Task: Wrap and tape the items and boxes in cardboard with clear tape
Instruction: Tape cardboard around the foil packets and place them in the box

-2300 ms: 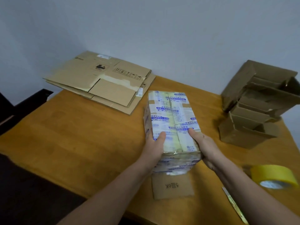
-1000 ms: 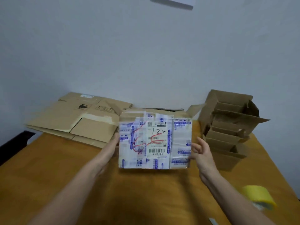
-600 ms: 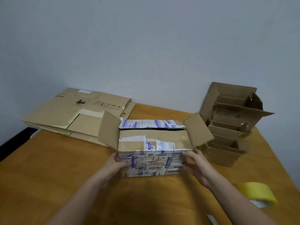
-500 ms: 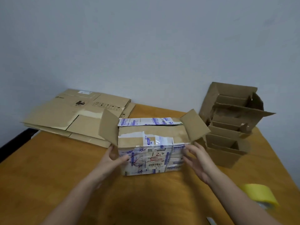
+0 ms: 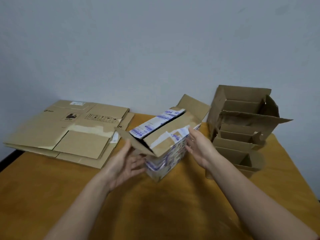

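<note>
One taped box [image 5: 166, 155] at the middle of the desk [image 5: 155, 213], turned corner-on toward the camera and blurred. Cannot tell whether resting flat or tipped on its near corner. Sides covered in printed white-and-blue tape. Top not yet sealed: two long flaps lying nearly shut with a dark gap between them, two short end flaps [image 5: 125, 136] standing outward, one to the left and one at the far right.

Two hands on it, both spread wide and neither gripping. Left hand [image 5: 123, 164] palm up below the left end flap, fingers straight against the near-left side. Right hand [image 5: 199, 147] flat against the right side, fingers straight.

Judged step: squaring the box up for closing, ahead of taping the top. Next move, likely: settle it flat, fold the short flaps in, press the long flaps down over them, pin the seam with one hand, then fetch the tape. No tape roll in view, so expect a reach outside the frame. Keep one palm on the flaps meanwhile, or expect them to spring open again.

One pile of flattened cardboard [image 5: 65, 132] well left of the box, at least two sheets by the edges. One stack of open empty cartons [image 5: 242, 129] just right of it, about four, exact count unclear. Behind everything, one plain grey wall [image 5: 155, 49].
</note>
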